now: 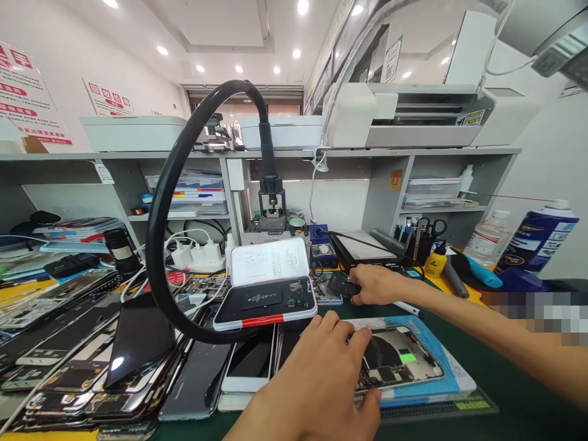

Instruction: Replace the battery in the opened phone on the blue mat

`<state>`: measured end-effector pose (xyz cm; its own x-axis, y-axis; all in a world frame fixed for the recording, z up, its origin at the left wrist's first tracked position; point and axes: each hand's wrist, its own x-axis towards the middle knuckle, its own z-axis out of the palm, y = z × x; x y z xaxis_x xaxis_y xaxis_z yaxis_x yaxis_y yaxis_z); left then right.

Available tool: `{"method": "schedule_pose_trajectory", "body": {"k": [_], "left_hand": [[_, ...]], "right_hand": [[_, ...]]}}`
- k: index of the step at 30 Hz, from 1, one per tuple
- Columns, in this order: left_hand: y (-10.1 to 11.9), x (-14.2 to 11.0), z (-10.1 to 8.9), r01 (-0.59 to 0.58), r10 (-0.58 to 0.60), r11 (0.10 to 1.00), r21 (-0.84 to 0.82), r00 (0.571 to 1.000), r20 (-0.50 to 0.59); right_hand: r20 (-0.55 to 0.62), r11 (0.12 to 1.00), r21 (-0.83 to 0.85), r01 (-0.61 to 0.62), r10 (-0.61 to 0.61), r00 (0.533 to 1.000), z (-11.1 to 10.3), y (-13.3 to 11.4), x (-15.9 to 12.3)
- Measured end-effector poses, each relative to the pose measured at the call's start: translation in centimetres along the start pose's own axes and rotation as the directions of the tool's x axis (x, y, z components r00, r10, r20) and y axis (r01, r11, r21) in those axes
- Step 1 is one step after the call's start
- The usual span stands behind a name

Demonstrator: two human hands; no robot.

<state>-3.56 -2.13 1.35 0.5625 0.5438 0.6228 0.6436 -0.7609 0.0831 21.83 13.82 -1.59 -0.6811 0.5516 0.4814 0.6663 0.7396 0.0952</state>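
My left hand (316,373) grips the left end of an opened phone housing (390,358), its fingers over the top edge and its thumb at the near edge. The housing's inside faces up, with a bright green patch and a dark round area showing. It lies on a blue-edged pad (452,367). Farther back, my right hand (374,285) has its fingers closed on a flat black part (340,285) that looks like a phone battery. That part is low over other phone parts beside a white case. The right fingertips are partly hidden.
A white case (270,262) stands open with an opened phone in its lower half. A thick black hose (158,239) loops up in front of the shelf. Stacked phones (87,367) fill the left. A yellow bottle (435,262), scissors and a blue spray can (537,239) stand right.
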Motion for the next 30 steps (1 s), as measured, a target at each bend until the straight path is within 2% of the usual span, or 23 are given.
{"method": "schedule_pose_trajectory", "body": {"k": [3,5,10,16,19,22,24,27,30], "left_hand": [[-0.1,0.0,-0.1,-0.035,0.042,0.998,-0.044,0.984,0.173],[-0.2,-0.1,0.0,-0.037,0.045,0.998,-0.048,0.983,0.178],[-0.1,-0.2,0.4,-0.073,0.076,0.997,-0.035,0.992,0.102],[0.3,0.3,0.1,-0.043,0.047,0.999,-0.019,0.968,0.245],[0.3,0.4,0.2,0.007,0.014,0.997,-0.073,0.961,0.276],[0.3,0.4,0.4,0.066,-0.017,0.986,-0.154,0.953,0.302],[0.2,0.4,0.4,0.079,-0.016,0.979,-0.187,0.948,0.317],[0.2,0.4,0.4,0.087,-0.018,0.974,-0.209,0.95,0.311],[0.1,0.3,0.4,0.085,-0.018,0.971,-0.222,0.957,0.288]], "right_hand": [[-0.034,1.0,-0.004,-0.007,0.007,0.999,-0.3,-0.5,0.1],[-0.055,1.0,-0.005,-0.01,0.01,0.998,-0.7,-0.8,0.1],[-0.068,0.999,0.009,-0.041,0.041,0.997,-1.6,-1.4,0.0],[0.025,0.994,0.081,-0.073,0.071,0.997,-1.9,-2.1,0.6],[0.132,0.98,0.146,-0.136,0.117,0.984,-3.3,-3.4,2.3],[0.276,0.945,0.234,-0.229,0.161,0.948,-5.4,-6.0,5.0],[0.39,0.914,0.296,-0.277,0.15,0.909,-6.3,-8.1,7.0],[0.521,0.888,0.315,-0.336,0.134,0.843,-6.4,-10.9,9.3],[0.608,0.864,0.3,-0.404,0.153,0.779,-5.7,-12.0,10.8]]}}
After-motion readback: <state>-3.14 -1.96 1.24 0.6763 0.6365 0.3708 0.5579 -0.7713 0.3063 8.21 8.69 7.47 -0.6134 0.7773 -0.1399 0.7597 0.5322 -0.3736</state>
